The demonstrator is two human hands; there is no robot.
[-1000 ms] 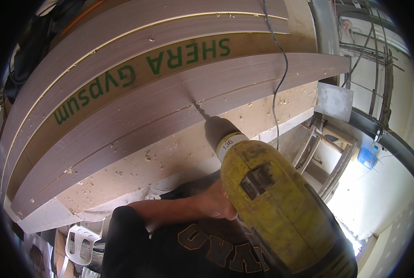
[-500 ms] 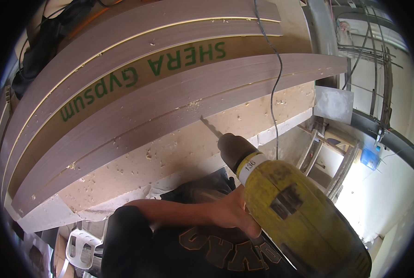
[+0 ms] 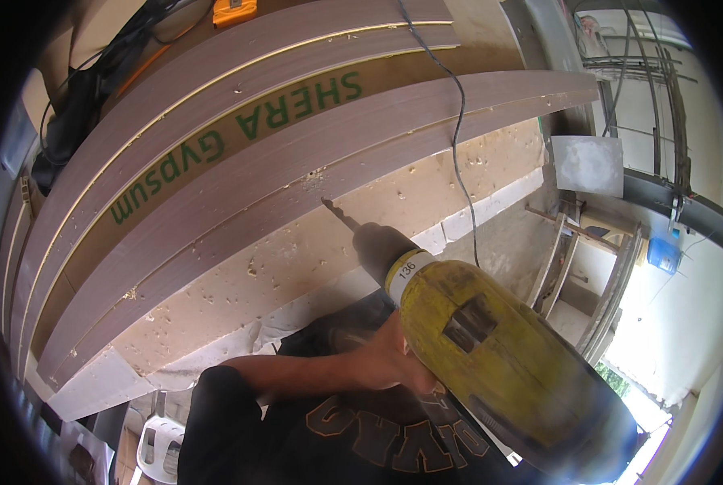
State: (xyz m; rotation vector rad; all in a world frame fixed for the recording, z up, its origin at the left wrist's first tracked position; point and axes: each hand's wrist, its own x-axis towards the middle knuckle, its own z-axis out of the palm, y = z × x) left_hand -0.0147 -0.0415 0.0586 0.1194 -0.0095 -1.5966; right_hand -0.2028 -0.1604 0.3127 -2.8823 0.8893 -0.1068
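A worn yellow power drill (image 3: 511,347) with a dark chuck fills the lower right. My left hand (image 3: 389,360) is closed on it below the body, its fingers partly hidden behind the drill. My right hand does not show. The drill's spiral bit (image 3: 342,214) points up and left, its tip over the near edge of a long brownish plank (image 3: 216,234); I cannot tell if it touches. A small heap of pale shavings (image 3: 313,178) lies on the plank just beyond the tip.
Further narrow planks (image 3: 167,89) lie beyond, on a tan board (image 3: 491,153) with green lettering and scattered chips. A black cable (image 3: 457,137) crosses the planks. An orange object (image 3: 234,11) lies at the far edge. A wooden ladder (image 3: 567,267) and white plastic chair (image 3: 161,446) stand around.
The whole view has shifted, so planks and drill appear further left. The bit tip sits slightly further from the shavings. The orange object has come into view at the top.
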